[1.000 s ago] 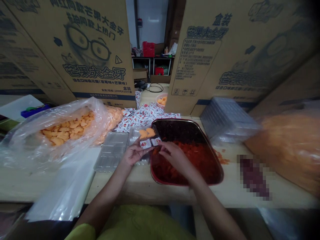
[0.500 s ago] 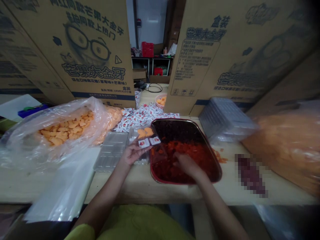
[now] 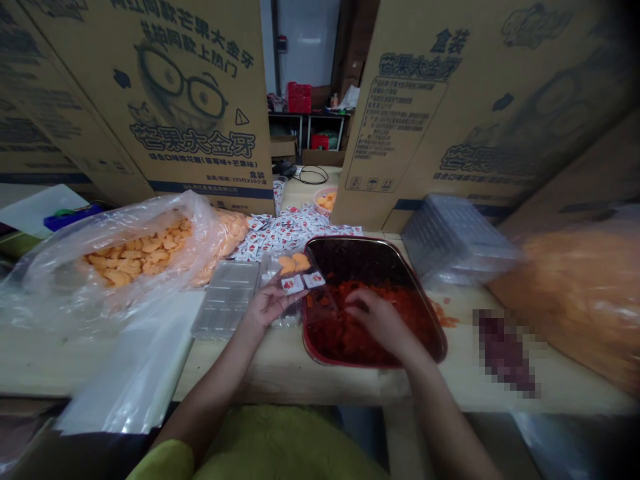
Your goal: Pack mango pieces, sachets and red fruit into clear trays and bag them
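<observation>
My left hand (image 3: 273,300) is palm up at the top left corner of a red-rimmed tray (image 3: 313,350), holding a clear plastic blister insert (image 3: 285,270). The insert carries two orange mango-shaped pieces (image 3: 294,264) and two small red-and-white sachets (image 3: 303,283). My right hand (image 3: 377,320) rests inside the tray, its fingers curled over wet red-orange pieces (image 3: 350,327). Whether those fingers hold anything is hidden.
A plastic bag of orange pieces (image 3: 135,257) lies left, beside an empty-looking clear insert (image 3: 225,300). Loose sachets (image 3: 295,233) spread behind the tray, near a pink bowl (image 3: 324,199). Stacked clear inserts (image 3: 457,237) and a blurred orange bag (image 3: 565,300) sit right. Large cardboard boxes (image 3: 200,100) stand behind.
My right hand has left the sachets beside my left hand and gone down into the red-orange pieces. My left hand and the insert have stayed nearly still.
</observation>
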{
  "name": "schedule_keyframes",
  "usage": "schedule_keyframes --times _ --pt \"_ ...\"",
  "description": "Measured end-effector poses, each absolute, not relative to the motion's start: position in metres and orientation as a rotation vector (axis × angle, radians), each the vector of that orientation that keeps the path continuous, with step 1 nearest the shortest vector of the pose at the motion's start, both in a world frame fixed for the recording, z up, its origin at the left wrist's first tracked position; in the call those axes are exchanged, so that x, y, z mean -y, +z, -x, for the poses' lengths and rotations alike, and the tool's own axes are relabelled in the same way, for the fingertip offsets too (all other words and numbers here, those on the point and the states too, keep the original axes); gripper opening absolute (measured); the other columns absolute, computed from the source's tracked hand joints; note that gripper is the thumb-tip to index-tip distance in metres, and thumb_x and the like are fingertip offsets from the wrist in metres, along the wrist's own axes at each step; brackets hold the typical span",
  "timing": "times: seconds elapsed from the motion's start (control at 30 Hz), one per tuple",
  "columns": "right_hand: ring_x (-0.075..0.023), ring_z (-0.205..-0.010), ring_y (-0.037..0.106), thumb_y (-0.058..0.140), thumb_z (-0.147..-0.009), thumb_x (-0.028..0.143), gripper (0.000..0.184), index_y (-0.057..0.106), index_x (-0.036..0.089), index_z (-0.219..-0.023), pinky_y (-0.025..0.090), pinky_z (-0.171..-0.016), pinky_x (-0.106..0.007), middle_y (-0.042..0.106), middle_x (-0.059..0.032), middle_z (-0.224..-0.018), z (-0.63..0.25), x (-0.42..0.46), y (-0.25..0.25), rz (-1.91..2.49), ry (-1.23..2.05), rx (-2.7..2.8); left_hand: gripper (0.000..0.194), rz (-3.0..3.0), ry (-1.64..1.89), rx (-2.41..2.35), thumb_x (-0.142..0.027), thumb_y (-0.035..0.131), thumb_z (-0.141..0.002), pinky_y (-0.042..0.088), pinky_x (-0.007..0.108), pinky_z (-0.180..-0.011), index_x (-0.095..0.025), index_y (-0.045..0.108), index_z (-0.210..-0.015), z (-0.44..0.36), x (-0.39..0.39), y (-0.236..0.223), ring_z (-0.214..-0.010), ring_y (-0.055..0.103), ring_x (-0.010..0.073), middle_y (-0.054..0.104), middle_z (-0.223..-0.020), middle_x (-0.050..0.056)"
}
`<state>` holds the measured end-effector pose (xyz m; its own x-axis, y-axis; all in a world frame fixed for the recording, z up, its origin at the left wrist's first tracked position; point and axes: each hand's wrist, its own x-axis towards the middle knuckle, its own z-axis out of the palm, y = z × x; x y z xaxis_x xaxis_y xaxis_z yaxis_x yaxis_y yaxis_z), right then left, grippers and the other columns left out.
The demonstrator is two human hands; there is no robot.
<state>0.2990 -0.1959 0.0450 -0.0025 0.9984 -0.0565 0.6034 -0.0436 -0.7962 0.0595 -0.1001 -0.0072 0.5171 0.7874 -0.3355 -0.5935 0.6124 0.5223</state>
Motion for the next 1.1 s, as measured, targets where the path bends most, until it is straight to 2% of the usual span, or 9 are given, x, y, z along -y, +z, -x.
schedule_keyframes --times 0.13,0.27,0.6,0.77,0.93,1.1 --pt "-0.0154 -0.078 0.058 0.055 -0.078 0.021 0.006 0.058 0.020 -0.083 0.043 -0.073 -0.027 0.064 -0.0008 -0.084 -0.267 0.185 0.061 1.525 0.969 1.577 0.073 -0.367 0.862 -0.588 0.008 0.043 -0.058 0.035 0.054 -0.105 -0.024 0.055 -0.122 -0.065 0.101 -0.005 -0.117 0.053 0.0249 0.064 -0.116 0.003" --pt "-0.0149 -0.075 0.057 0.054 -0.077 0.017 0.003 0.056 0.019 -0.079 0.043 -0.071 -0.027 0.063 -0.0008 -0.080 -0.248 0.174 0.056 1.520 0.992 1.532 0.072 -0.367 0.853 -0.589 0.009 0.043 -0.058 0.036 0.053 -0.104 -0.023 0.056 -0.121 -0.069 0.103 -0.005 -0.116 0.053 0.0256 0.064 -0.115 0.003" --pt "-0.0154 -0.074 0.056 0.053 -0.078 0.019 0.004 0.054 0.019 -0.081 0.042 -0.069 -0.027 0.061 -0.0001 -0.079 -0.249 0.170 0.045 1.535 1.012 1.475 0.072 -0.344 0.838 -0.553 0.008 0.043 -0.058 0.034 0.054 -0.106 -0.023 0.054 -0.122 -0.069 0.102 -0.009 -0.114 0.055 0.0245 0.064 -0.115 0.002" --pt "-0.0148 -0.073 0.055 0.052 -0.076 0.015 0.004 0.053 0.019 -0.078 0.041 -0.068 -0.026 0.060 0.0006 -0.077 -0.249 0.169 0.046 1.517 1.027 1.519 0.068 -0.315 0.844 -0.554 0.009 0.043 -0.058 0.036 0.054 -0.103 -0.022 0.057 -0.116 -0.070 0.103 -0.006 -0.109 0.058 0.0234 0.065 -0.112 0.001" --pt "-0.0147 -0.076 0.056 0.054 -0.077 0.012 0.007 0.056 0.018 -0.079 0.042 -0.072 -0.026 0.062 -0.0001 -0.081 -0.245 0.167 0.053 1.476 0.992 1.581 0.067 -0.330 0.839 -0.589 0.008 0.044 -0.058 0.042 0.046 -0.099 -0.023 0.059 -0.115 -0.071 0.103 -0.007 -0.101 0.061 0.0206 0.066 -0.108 0.000" --pt "-0.0154 -0.083 0.059 0.056 -0.077 0.004 0.017 0.062 0.019 -0.084 0.042 -0.078 -0.027 0.066 -0.0018 -0.088 -0.234 0.163 0.060 1.342 1.021 1.842 0.064 -0.338 0.833 -0.638 0.006 0.045 -0.057 0.048 0.034 -0.086 -0.024 0.061 -0.111 -0.072 0.102 -0.009 -0.088 0.063 0.0171 0.067 -0.103 -0.001"
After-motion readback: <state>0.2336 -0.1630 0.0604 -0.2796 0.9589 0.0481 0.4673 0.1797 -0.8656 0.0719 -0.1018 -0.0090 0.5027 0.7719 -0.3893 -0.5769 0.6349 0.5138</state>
